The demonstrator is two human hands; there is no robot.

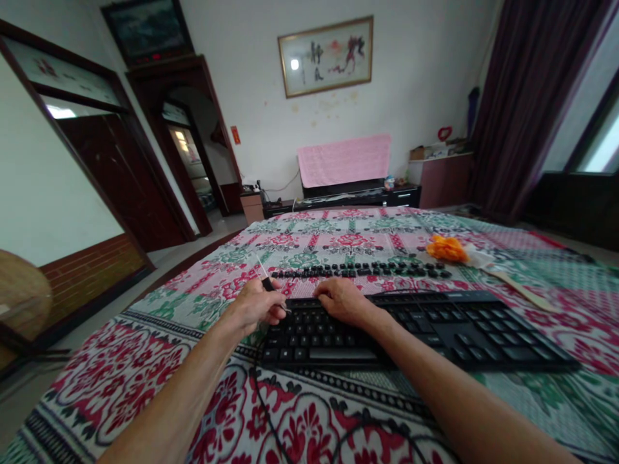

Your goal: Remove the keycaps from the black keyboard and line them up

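A black keyboard (pixel 345 353) lies across the patterned tablecloth in front of me. At its upper left corner, my left hand (pixel 257 303) is closed round a slim tool (pixel 267 283) with a black grip. A thin pale shaft points up and away from it, and a small metal end shows below the fingers, near the keys. My right hand (pixel 344 300) bends over the far edge of the keyboard, its fingers curled and partly hidden. Beyond the keyboard, loose black keycaps (pixel 360 270) stand in long rows on the cloth.
An orange fluffy duster head (pixel 447 249) with a pale flat handle (pixel 525 290) lies at the right. A black cable (pixel 265 406) runs over the near cloth (pixel 140 361). Against the far wall is a low black cabinet (pixel 406 196) with a pink cloth (pixel 344 161).
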